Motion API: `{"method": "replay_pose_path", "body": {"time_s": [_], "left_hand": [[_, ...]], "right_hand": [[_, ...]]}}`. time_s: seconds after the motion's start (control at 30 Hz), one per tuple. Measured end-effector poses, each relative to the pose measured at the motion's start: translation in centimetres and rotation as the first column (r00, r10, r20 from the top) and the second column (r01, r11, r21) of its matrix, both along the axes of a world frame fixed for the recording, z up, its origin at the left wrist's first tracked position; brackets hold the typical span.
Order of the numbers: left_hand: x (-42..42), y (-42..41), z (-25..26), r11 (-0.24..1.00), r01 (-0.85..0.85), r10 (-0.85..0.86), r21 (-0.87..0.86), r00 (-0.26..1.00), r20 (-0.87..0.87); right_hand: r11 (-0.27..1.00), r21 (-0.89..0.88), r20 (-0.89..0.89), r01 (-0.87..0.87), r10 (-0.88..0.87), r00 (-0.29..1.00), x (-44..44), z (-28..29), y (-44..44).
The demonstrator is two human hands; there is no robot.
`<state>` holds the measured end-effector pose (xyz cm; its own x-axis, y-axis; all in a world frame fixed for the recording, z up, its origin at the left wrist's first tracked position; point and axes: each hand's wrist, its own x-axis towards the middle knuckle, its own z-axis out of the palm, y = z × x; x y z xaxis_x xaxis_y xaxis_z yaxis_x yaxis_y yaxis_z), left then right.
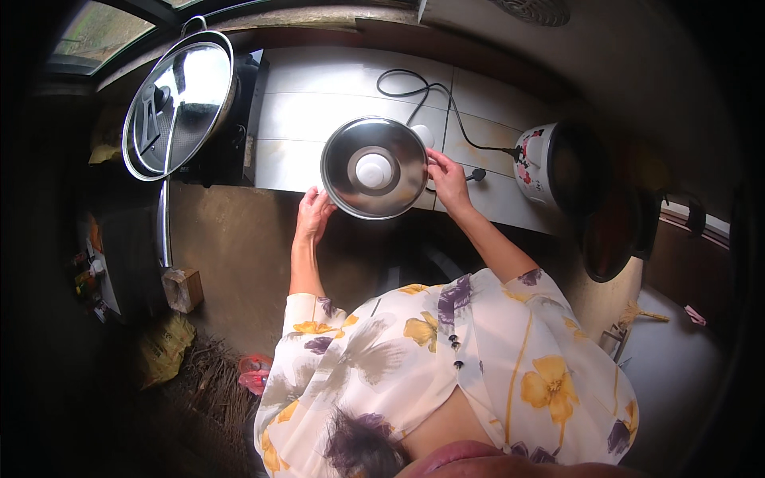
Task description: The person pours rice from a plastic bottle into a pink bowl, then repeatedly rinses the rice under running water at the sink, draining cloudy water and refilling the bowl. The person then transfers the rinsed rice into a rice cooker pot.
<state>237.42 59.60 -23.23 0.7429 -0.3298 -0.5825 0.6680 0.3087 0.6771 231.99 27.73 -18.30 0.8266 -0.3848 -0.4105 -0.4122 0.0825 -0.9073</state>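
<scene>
A round, shiny lid (397, 140) with a white knob (374, 171) is at the counter's front edge. My left hand (314, 212) has its fingers at the lid's lower left rim. Against the right rim are the fingers and thumb of my right hand (447, 179). A rounded white part (423, 135) shows just behind the lid; what lies under the lid is hidden. Beside my right hand, a black plug (476, 175) rests on the white tiles (293, 113). A black cord (457, 113) loops over the counter behind the lid.
At the left, a large pan with a glass lid (203, 77) stands on a dark stove (245, 125). A white flowered electric pot (536, 164) stands at the counter's right, the cord running to it. Below left are a wooden block (183, 290), dry twigs (218, 376) and a red plastic bag (255, 371).
</scene>
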Motion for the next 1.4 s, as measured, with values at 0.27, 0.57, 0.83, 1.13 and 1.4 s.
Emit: {"method": "replay_pose_path", "body": {"time_s": [0.27,0.57,0.83,1.13,1.4], "left_hand": [[-4.6,8.2,-2.1,0.983,-0.173,0.171,0.062,0.984,0.044],[-4.3,5.9,-6.6,0.930,-0.367,0.369,-0.029,0.926,0.081],[-2.8,4.7,-7.6,0.916,-0.402,0.399,0.011,0.912,0.098],[-2.8,4.3,-7.2,0.910,-0.411,0.407,0.062,0.911,0.063],[-4.1,4.1,-7.1,0.768,-0.526,0.554,0.366,0.832,0.033]], "right_hand": [[0.982,0.170,-0.166,0.078,-0.049,0.985,-3.4,-2.2,0.4],[0.822,0.045,-0.560,0.567,-0.450,0.696,-6.3,-5.8,-7.3],[0.846,0.147,-0.307,0.512,-0.453,0.837,-7.6,-4.1,-4.7],[0.946,0.107,0.540,0.305,-0.313,0.781,-1.6,13.9,-9.0],[0.932,0.300,0.776,0.203,-0.362,0.516,8.1,26.4,-19.5]]}}
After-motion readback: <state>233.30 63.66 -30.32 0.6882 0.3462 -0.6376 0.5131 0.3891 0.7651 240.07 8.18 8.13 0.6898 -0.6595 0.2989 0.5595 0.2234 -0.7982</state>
